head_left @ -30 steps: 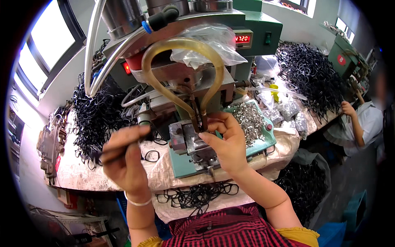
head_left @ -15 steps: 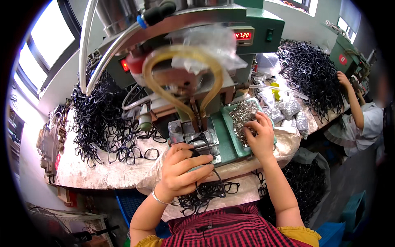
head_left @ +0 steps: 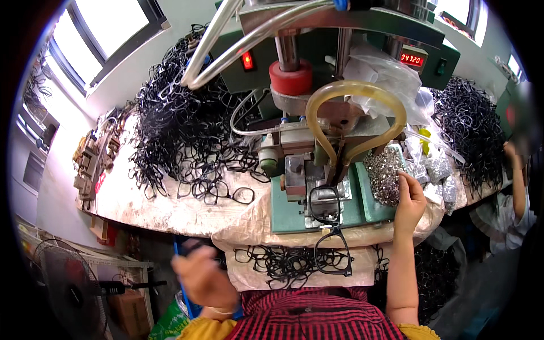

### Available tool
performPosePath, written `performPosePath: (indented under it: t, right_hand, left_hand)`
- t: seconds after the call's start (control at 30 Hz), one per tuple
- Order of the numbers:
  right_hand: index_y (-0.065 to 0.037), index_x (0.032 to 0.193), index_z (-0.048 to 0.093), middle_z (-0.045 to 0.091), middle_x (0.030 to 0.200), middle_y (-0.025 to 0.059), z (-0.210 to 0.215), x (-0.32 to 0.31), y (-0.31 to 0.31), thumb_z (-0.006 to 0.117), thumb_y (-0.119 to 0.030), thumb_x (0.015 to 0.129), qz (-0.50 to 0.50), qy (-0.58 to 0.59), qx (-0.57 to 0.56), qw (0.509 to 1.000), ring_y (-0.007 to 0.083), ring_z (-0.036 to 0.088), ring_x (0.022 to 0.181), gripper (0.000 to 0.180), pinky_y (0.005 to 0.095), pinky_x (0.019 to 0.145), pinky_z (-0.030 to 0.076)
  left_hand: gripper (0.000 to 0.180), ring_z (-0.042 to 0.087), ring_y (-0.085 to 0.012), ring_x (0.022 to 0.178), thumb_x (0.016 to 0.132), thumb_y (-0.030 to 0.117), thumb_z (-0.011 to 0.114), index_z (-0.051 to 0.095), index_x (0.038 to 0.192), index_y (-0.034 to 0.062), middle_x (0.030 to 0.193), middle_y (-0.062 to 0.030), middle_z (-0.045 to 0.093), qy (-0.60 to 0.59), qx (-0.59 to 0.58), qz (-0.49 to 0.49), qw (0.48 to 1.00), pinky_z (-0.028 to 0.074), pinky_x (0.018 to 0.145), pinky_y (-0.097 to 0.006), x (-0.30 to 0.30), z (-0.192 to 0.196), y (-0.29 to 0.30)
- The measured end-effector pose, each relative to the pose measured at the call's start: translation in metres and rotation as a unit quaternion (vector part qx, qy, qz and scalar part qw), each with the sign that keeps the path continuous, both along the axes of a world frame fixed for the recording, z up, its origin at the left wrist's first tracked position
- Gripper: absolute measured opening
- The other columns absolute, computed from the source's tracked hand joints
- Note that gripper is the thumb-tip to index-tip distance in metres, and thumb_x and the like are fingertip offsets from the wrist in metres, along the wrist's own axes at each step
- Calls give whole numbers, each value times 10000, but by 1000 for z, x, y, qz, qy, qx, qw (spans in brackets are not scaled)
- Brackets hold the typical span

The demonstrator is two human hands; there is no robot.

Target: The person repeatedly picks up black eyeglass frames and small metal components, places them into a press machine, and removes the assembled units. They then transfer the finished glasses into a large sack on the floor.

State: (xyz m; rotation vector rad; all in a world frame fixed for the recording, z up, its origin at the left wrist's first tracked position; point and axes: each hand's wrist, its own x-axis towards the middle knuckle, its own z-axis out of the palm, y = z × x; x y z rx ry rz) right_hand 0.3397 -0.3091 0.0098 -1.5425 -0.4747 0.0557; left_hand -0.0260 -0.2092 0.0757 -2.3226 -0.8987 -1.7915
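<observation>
A black eyeglass frame [head_left: 338, 233] rests with one rim on the metal fixture [head_left: 324, 195] of the press. Its other rim hangs past the front edge of the green base, and neither hand touches it. At the right, my right hand [head_left: 409, 203] is at the green tray [head_left: 375, 213] of small shiny metal parts [head_left: 382, 177]. Its thumb and fingertips are pressed together; whatever they hold is too small to make out. My left hand [head_left: 205, 276] is off to the lower left, smeared by motion, so its fingers cannot be read.
Dark frames [head_left: 187, 122] lie piled at the left, with another heap [head_left: 467, 127] at the right. More frames [head_left: 283, 263] lie in front of the press. A looped yellowish hose [head_left: 357, 88] hangs before it. Beyond the right heap, another person's hand [head_left: 511, 152] shows. A fan [head_left: 71, 289] stands lower left.
My left hand has let go of the eyeglass frame and swung down to the left. My right hand's fingers have closed at the tray. The view has turned left.
</observation>
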Motion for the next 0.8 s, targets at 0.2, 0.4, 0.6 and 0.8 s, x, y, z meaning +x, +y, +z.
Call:
performPosePath:
  t: [0.2, 0.4, 0.6, 0.8]
  right_hand:
    - [2, 1069, 717, 718, 1029, 74, -8, 19, 52, 586, -105, 963, 29, -17, 47, 998, 136, 646, 948, 200, 257, 876, 479]
    - [-4, 989, 717, 699, 909, 62, 14, -3, 46, 652, -71, 899, 29, -99, -9, 995, 131, 635, 868, 130, 258, 806, 486]
    - [8, 946, 709, 687, 891, 71, -4, 3, -41, 699, 24, 824, -44, -206, -133, 968, 169, 638, 848, 124, 288, 782, 489]
    - [2, 914, 714, 689, 897, 94, 21, -12, -57, 699, 61, 772, -9, -187, -116, 975, 223, 641, 877, 154, 322, 813, 482]
  left_hand:
    - [21, 616, -249, 780, 850, -16, 666, 663, 836, 0, 829, -126, 663, 95, -137, 33, 985, 486, 723, -322, 17, 53, 88]
    - [320, 675, -334, 748, 806, 422, 728, 721, 757, 106, 764, -123, 702, 338, -414, 244, 809, 509, 622, -429, 29, -78, 174]
    - [100, 575, -178, 582, 836, 130, 733, 678, 868, 54, 687, -69, 634, 43, -281, 79, 956, 440, 558, -309, 28, -77, 151]
    - [117, 512, -88, 652, 910, 122, 675, 642, 871, 17, 755, 1, 598, -76, -292, 91, 949, 410, 579, -237, -72, -84, 225]
